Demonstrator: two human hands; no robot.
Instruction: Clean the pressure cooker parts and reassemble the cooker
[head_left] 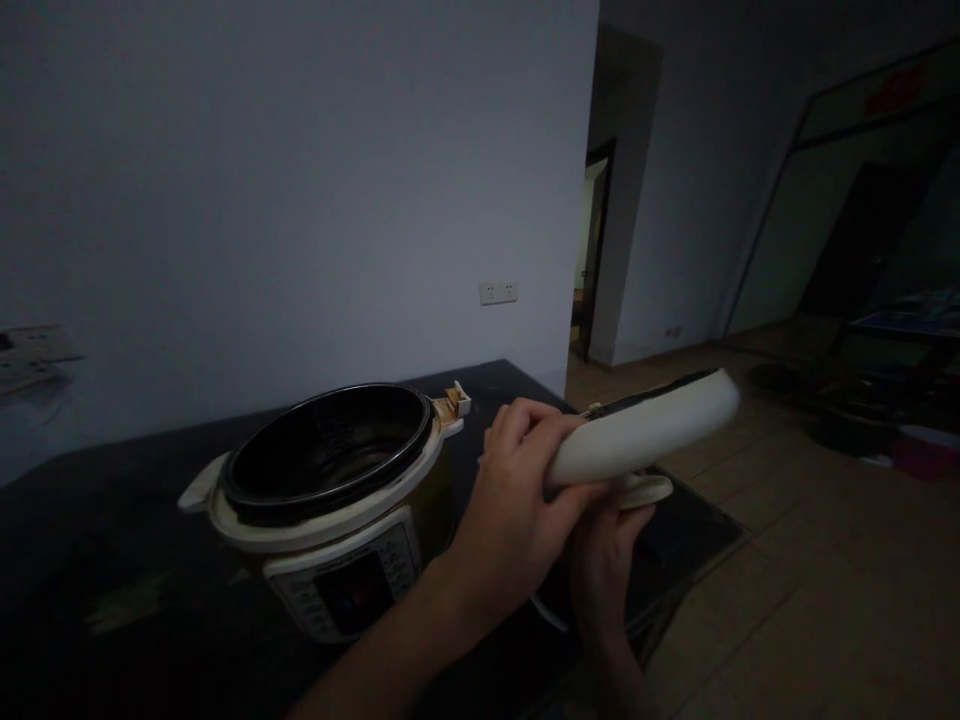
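A cream electric pressure cooker [330, 500] stands open on a dark table [112, 560], its black inner pot showing. To its right I hold the cooker's white lid [660, 425] upside down in the air, tilted up at the far end. My left hand [517, 490] grips the lid's near rim with the fingers curled over it. Underneath, my right hand [607, 550] is closed round the lid's handle.
A control panel [352, 585] faces me on the cooker's front. A white wall with a double socket [498, 292] rises behind the table. To the right lie a tiled floor [810, 600], a dark doorway [596, 250] and dim furniture.
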